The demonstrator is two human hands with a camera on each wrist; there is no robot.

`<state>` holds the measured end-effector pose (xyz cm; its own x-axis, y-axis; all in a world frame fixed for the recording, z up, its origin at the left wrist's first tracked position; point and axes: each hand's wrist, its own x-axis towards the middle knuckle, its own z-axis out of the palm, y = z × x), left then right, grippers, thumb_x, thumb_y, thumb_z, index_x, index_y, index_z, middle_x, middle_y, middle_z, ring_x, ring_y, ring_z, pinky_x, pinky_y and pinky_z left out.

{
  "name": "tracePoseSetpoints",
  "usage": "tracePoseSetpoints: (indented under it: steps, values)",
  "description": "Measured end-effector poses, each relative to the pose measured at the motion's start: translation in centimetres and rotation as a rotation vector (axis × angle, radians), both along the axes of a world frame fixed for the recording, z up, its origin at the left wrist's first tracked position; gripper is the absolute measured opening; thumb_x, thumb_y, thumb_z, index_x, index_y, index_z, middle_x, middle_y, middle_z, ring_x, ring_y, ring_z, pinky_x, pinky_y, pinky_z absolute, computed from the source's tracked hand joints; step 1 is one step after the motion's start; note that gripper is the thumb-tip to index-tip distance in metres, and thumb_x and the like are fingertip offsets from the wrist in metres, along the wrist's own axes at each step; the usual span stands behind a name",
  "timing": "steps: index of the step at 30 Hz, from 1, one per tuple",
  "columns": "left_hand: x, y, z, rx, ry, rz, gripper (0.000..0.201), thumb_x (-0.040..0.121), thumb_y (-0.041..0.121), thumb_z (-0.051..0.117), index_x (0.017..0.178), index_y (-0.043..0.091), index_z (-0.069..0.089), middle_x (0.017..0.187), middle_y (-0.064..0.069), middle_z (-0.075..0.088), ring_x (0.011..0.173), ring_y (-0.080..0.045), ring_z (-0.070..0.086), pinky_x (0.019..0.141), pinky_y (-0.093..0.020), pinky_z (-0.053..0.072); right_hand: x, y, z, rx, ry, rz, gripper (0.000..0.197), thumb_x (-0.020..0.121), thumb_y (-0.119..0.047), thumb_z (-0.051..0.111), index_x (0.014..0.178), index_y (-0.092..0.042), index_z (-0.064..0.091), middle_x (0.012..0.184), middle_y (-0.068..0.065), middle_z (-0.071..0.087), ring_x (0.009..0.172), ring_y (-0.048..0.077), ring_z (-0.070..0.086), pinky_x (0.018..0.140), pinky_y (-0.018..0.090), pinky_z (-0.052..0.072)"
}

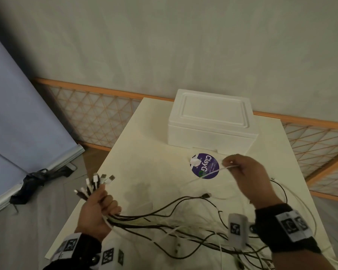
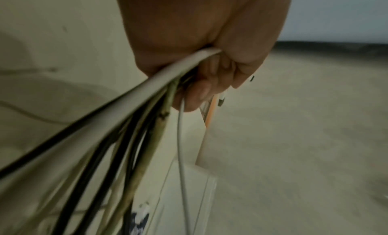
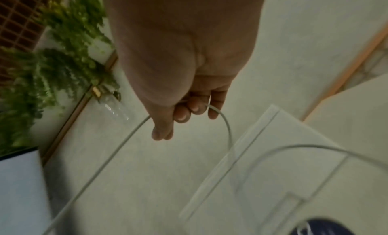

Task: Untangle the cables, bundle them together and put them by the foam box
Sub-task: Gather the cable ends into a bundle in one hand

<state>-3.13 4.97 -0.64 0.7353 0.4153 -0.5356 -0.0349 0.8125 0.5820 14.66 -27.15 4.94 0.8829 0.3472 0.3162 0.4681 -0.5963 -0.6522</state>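
Now left hand (image 1: 98,209) grips cables (image 1: 164,217); right hand (image 1: 248,178) pinches white cable (image 1: 227,167).

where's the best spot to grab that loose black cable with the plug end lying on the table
Probably just behind the plug of the loose black cable, coming from above with the right hand. That end lies free on the cream table, clear of the tangle nearer the person.

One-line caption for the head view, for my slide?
Left hand grips gathered cable ends; right hand pinches one white cable before the foam box.
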Motion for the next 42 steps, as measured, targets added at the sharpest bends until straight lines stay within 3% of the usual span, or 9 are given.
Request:
tracePoseSetpoints:
  steps: [6,15,18,21,24,28,34,39,42]
  values:
    - [-2.0,3.3,-3.6,0.050,0.221,0.173,0.055,0.098,0.028,0.045,0.046,0.023,0.028,0.052,0.006,0.005,0.042,-0.012,0.005,0.044,-0.020,0.011,1.0,-3.9,2.4,0.003,-0.032,-0.334,0.019,0.086,-0.031,0.066,0.075,-0.015,0.065,0.066,0.001,0.062,0.065,0.021,0.056,0.061,0.026,0.036]
    - [-3.4,5.5,-5.5,0.055,0.329,0.225,0.049,0.098,0.026,0.045,0.056,0.022,0.021,0.037,0.006,0.017,0.027,-0.011,0.017,0.050,-0.022,0.011,3.7,-13.2,0.6,-0.176,0.109,-0.738,0.057,0.064,-0.079,0.054,0.074,-0.023,0.057,0.069,-0.001,0.062,0.068,0.028,0.062,0.069,0.042,0.053]
    - [-3.1,5.0,-4.9,0.034,0.307,0.097,0.057,0.098,0.026,0.044,0.043,0.021,0.027,0.037,0.007,0.018,0.029,-0.010,0.014,0.040,-0.016,0.013,4.3,-13.0,-0.1,-0.532,0.363,-0.549,0.047,0.056,-0.061,0.074,0.089,-0.031,0.059,0.093,0.004,0.066,0.086,0.029,0.062,0.080,0.048,0.052]
    - [-2.3,4.3,-3.2,0.006,0.258,-0.092,0.057,0.096,0.026,0.045,0.042,0.021,0.032,0.046,0.008,0.010,0.043,-0.010,0.005,0.035,-0.013,0.017,2.4,-7.2,-0.5,-0.907,0.596,-0.178,0.078,0.059,-0.042,0.076,0.131,-0.035,0.047,0.137,-0.003,0.048,0.124,0.025,0.044,0.105,0.043,0.034]
    - [-1.3,3.3,-1.4,0.019,0.191,-0.230,0.048,0.091,0.026,0.048,0.045,0.021,0.035,0.041,0.008,0.017,0.038,-0.008,0.008,0.035,-0.013,0.017,0.2,-0.7,-2.1,-0.666,0.304,0.112,0.072,0.060,-0.039,0.047,0.128,-0.016,0.056,0.136,0.005,0.052,0.124,0.022,0.047,0.105,0.035,0.034]
    - [-0.2,1.4,0.6,0.046,0.118,-0.328,0.037,0.084,0.024,0.052,0.053,0.022,0.033,0.042,0.007,0.019,0.033,-0.007,0.014,0.036,-0.013,0.014,-3.8,8.4,-1.6,-0.174,0.151,0.325,0.046,0.070,-0.011,0.057,0.116,-0.012,0.060,0.122,-0.004,0.057,0.115,0.014,0.049,0.103,0.024,0.034]
    - [-0.2,-0.1,2.4,0.071,0.059,-0.451,0.039,0.087,0.021,0.050,0.050,0.020,0.038,0.043,0.005,0.020,0.033,-0.007,0.017,0.042,-0.016,0.010,-6.1,14.7,-2.7,-0.269,-0.204,0.052,0.079,0.073,-0.048,0.060,0.135,-0.005,0.036,0.137,0.016,0.043,0.124,0.030,0.038,0.107,0.047,0.027]
    - [-0.8,-0.4,2.7,0.108,0.014,-0.493,0.036,0.081,0.020,0.061,0.050,0.020,0.042,0.044,0.005,0.022,0.035,-0.007,0.017,0.042,-0.018,0.011,-4.8,14.9,-2.4,-0.535,-0.018,-0.088,0.097,0.069,-0.036,0.061,0.147,-0.002,0.017,0.153,0.015,0.017,0.131,0.029,0.013,0.111,0.051,0.014]
    - [-1.2,-0.3,2.5,0.096,0.028,-0.453,0.034,0.075,0.022,0.063,0.051,0.020,0.038,0.044,0.004,0.020,0.035,-0.008,0.016,0.042,-0.017,0.012,-4.4,14.9,-2.6,-0.384,-0.201,0.010,0.062,0.062,-0.020,0.056,0.122,-0.004,0.055,0.123,0.015,0.054,0.112,0.032,0.047,0.095,0.044,0.041]
